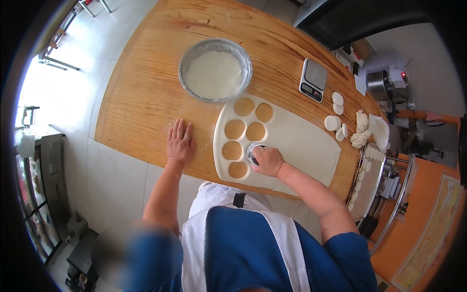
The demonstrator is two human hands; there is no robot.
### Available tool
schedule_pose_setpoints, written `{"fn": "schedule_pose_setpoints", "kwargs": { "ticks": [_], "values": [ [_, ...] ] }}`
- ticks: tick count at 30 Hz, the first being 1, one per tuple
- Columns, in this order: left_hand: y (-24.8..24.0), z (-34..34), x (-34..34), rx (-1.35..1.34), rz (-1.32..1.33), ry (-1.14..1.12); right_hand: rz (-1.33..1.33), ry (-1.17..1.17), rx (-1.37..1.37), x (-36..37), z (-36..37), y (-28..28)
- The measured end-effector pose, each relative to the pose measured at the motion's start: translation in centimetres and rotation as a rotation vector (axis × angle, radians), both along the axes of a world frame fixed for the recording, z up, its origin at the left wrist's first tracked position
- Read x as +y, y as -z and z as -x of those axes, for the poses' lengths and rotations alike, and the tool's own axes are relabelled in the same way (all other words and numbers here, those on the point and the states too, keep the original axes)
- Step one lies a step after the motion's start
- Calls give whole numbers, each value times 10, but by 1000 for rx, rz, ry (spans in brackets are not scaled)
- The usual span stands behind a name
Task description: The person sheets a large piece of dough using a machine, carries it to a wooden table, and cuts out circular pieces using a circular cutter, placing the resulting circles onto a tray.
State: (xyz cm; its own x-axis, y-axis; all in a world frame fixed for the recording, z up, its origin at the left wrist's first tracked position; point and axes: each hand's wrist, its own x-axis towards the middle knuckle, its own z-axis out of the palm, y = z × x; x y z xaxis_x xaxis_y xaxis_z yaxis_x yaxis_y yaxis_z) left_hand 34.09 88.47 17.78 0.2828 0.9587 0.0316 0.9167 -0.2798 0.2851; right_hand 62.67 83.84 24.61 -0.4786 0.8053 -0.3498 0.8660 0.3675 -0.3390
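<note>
A smooth white sheet of dough (305,141) lies across the wooden table (151,82) before me. Several round holes pierce its left part, and bare wood shows through them. My right hand (268,161) grips a round metal cutter (251,153), which stands on the dough beside the holes. Part of the cutter is hidden by my fingers. To the left of the dough, my left hand (180,142) rests flat on the wood with its fingers out, holding nothing.
Beyond the dough stands a metal bowl (184,73) of white flour. A kitchen scale (315,77), loose dough rounds (332,123) and dough scraps (360,130) sit toward the right. A tray (370,187) with several dough rounds adjoins the table's right end.
</note>
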Motion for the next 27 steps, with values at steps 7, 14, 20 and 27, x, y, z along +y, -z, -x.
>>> {"fn": "schedule_pose_setpoints", "kwargs": {
  "ticks": [7,14,20,27],
  "values": [
    [-6,4,-1,7,-14,-10,-132,841,343,-19,-15,-21],
    [-3,-1,1,0,12,-5,-215,981,9,64,-61,0],
    [2,3,0,23,2,5,-47,973,-83,80,-56,5],
    [-5,0,-3,52,49,14,-135,499,-118,81,-74,13]
  ]
}}
